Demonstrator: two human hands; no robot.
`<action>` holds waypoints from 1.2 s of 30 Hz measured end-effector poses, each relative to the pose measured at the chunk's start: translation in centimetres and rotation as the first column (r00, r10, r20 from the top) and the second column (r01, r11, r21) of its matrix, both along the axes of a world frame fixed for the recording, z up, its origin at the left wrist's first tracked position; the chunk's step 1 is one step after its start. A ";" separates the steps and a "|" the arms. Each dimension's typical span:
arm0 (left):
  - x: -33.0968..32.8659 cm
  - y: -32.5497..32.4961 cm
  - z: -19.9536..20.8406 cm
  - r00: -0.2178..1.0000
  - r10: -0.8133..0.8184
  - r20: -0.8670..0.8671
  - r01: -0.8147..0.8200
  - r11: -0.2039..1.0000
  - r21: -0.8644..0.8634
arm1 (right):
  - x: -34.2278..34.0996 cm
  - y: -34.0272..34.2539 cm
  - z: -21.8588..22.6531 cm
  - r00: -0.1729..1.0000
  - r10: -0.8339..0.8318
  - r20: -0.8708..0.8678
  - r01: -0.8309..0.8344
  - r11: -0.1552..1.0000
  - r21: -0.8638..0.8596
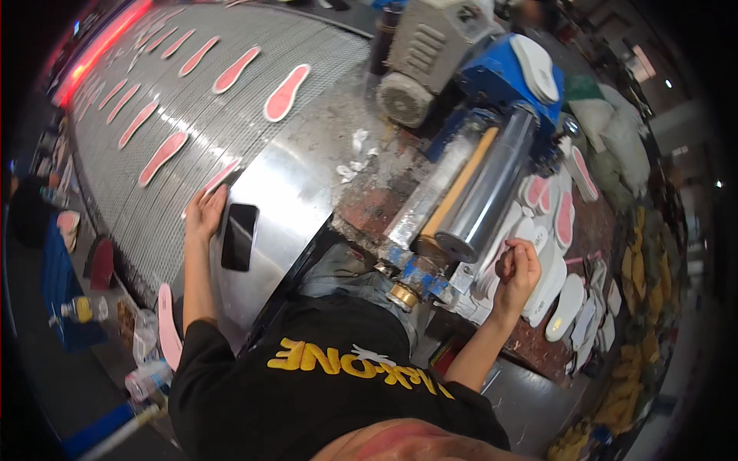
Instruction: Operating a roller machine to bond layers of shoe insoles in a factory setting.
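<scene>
My left hand (206,215) reaches over the near edge of a wire-mesh belt, its fingers stretched out across a pink-and-white shoe insole (223,174). The hand covers the middle of that insole. Just right of the wrist, a black phone (240,237) lies on a shiny metal plate. My right hand (522,270) is raised beside a pile of white insoles (547,288), right of a machine's steel roller (490,188). Its fingers are curled in, and nothing shows between them.
More pink insoles (287,93) lie in rows on the mesh belt (254,31). A grey motor (405,100) and blue housing (492,69) stand behind the roller. Another pink insole (167,326) is by my left elbow, near a plastic bottle (148,379). Sacks (615,127) are at the right.
</scene>
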State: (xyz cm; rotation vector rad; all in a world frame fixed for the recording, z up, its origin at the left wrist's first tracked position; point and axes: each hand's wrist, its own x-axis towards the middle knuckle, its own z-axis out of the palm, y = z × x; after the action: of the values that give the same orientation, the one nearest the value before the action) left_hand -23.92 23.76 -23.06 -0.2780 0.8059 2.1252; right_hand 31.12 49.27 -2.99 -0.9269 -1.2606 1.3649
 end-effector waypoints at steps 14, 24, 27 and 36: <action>11.0 11.9 5.4 0.649 -0.471 -0.598 0.175 0.857 -0.485 | -8.7 18.3 14.7 0.145 -0.757 0.637 -0.176 0.614 0.769; 15.6 15.0 1.0 -0.223 -0.719 -0.659 -0.239 0.695 -0.678 | -8.6 25.5 13.2 0.775 -0.545 0.320 0.094 0.601 0.794; 14.3 14.0 0.7 -0.185 -0.743 -0.644 -0.160 0.669 -0.726 | -6.3 20.7 14.3 0.963 -0.271 0.003 0.236 0.843 0.483; 16.3 20.3 14.8 -0.180 -0.575 -0.798 0.439 0.679 -0.588 | 8.3 13.7 5.5 0.985 -0.168 -0.046 0.174 0.969 0.176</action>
State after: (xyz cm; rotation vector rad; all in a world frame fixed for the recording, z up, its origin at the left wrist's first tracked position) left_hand -7.63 44.04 -8.25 1.5068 1.4375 1.1004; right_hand 39.40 62.97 2.50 -0.8649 -1.2285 1.1080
